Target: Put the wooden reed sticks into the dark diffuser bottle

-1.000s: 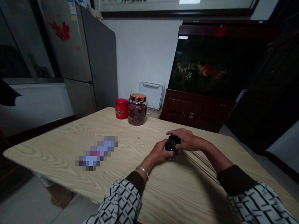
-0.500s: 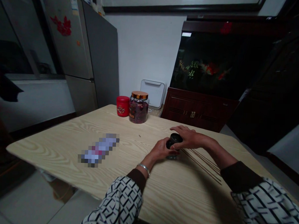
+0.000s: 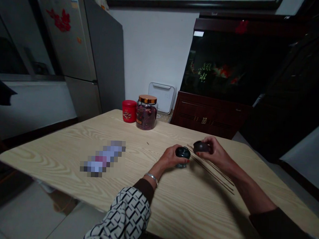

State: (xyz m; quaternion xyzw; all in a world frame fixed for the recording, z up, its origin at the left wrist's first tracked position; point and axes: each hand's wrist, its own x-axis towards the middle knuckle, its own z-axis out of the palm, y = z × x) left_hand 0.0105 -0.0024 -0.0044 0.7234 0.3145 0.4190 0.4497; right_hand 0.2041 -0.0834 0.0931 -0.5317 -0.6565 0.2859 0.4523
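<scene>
Dark round cap [image 3: 201, 146], pinched in the raised, half-closed right hand [image 3: 215, 155], left hand [image 3: 171, 157] curled over one dark-topped glass jar [image 3: 182, 156], several thin sticks [image 3: 212, 172] just beside, on one wooden table [image 3: 56, 157]

Glass jar [image 3: 181, 166] half hidden under left hand [image 3: 170, 157]

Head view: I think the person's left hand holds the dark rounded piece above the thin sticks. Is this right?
No, the head view shows that the right hand holds the dark rounded piece above the thin sticks. The left hand is on a small dark-topped container.
</scene>
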